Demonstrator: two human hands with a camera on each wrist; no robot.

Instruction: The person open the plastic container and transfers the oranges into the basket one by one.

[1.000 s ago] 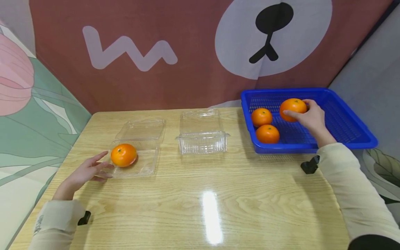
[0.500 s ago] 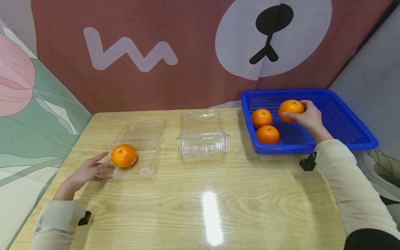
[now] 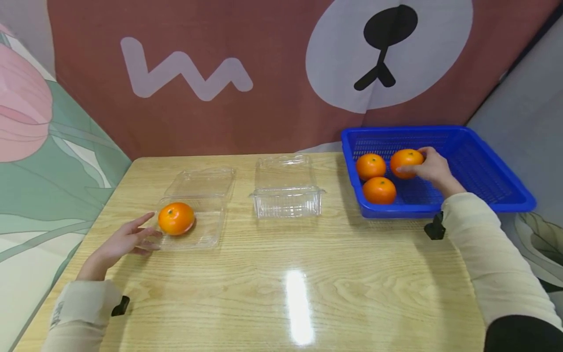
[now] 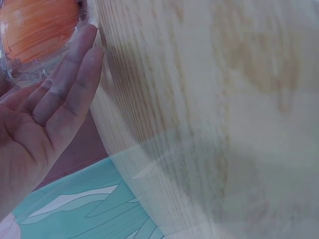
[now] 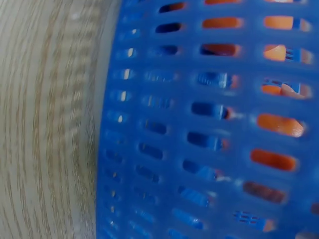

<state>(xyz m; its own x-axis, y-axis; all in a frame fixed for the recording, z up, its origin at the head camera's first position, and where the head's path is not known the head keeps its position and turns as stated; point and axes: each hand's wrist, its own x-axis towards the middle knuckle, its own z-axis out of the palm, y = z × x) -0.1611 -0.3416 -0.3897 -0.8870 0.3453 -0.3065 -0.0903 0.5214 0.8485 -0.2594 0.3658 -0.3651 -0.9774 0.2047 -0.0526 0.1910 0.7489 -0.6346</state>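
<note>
My right hand [image 3: 433,171] grips an orange [image 3: 405,163] inside the blue plastic basket [image 3: 506,182], thumb on its near side. Two more oranges sit there, one at the back left [image 3: 370,166] and one in front [image 3: 379,190]. In the right wrist view the basket's slotted wall [image 5: 164,139] hides most of that hand. At the left, my left hand [image 3: 125,242] lies with its fingers extended at the side of an open clear clamshell box [image 3: 206,234]. A single orange [image 3: 176,218] rests in that box. The left wrist view shows the fingers [image 4: 75,74] right at the box's edge.
A second clear clamshell box [image 3: 287,201] stands with its lid up in the middle of the wooden table [image 3: 228,293]. Behind the table hangs a brown cloth [image 3: 264,122] with a bear's muzzle printed on it.
My right hand has lowered the gripped orange and shifted slightly left, closer to the other two in the basket. The left hand has stayed in place beside its box.
</note>
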